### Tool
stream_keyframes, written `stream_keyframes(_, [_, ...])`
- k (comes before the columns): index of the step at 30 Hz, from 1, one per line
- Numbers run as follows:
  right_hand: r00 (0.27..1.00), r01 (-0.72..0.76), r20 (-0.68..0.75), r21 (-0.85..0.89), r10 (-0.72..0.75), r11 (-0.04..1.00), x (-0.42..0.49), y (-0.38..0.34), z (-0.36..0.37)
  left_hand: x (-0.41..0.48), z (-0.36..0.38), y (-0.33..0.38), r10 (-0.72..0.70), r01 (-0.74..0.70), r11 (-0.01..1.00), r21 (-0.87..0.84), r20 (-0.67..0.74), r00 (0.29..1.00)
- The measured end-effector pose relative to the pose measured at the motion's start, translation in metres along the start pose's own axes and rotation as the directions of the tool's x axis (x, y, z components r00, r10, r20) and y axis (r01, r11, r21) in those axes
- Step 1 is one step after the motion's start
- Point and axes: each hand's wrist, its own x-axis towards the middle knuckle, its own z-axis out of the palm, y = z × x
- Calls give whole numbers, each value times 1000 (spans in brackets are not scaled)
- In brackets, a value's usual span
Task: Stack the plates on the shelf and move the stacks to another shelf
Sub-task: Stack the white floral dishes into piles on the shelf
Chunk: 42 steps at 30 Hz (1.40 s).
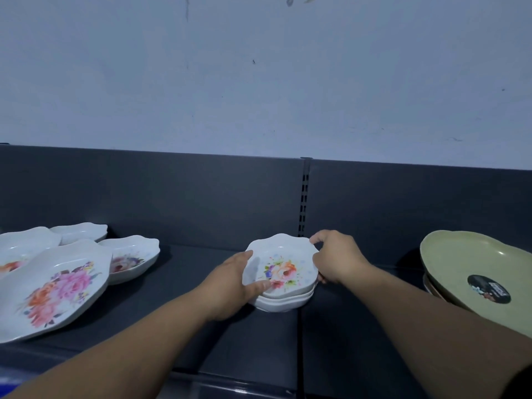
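Loose floral plates [54, 286] lay unstacked at the left of the shelf [184, 283]. The left hand [230, 286] gripped the left rim of the small plate stack [283, 279], thumb on the top plate. The stack sat mid-shelf, faces up, near-round with no marked long axis. The right hand [335, 260] pinched its right rim. Judged: stacking in hand; next, a level two-handed lift. Green plates [472, 272] stood at the right.
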Motion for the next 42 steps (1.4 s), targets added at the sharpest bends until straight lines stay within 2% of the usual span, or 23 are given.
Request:
stream_keyframes(6, [991,75,-108,-3,-75,997,4,7,-1,7,7,8,0,1,1000,15,-6,1000])
stream_keyframes(15, [988,137,-63,-20,-138,990,11,17,10,17,-1,8,-54,55,998,19,-42,998])
stream_keyframes(22, [990,109,-81,-53,-113,993,8,16,10,15,2,5,-36,33,999,-37,-80,996])
stream_keyframes(26, [985,58,-151,-176,-86,983,4,8,3,11,-2,0,-3,-1,999,-46,-93,996])
stream_keyframes(33, [967,96,-212,-217,-143,971,-13,-51,18,-9,-41,-25,61,-63,998,-13,-160,985])
stream_keyframes(42, [971,231,-51,-45,-234,972,-40,-171,105,-54,-139,-97,101,-73,992,101,-310,946])
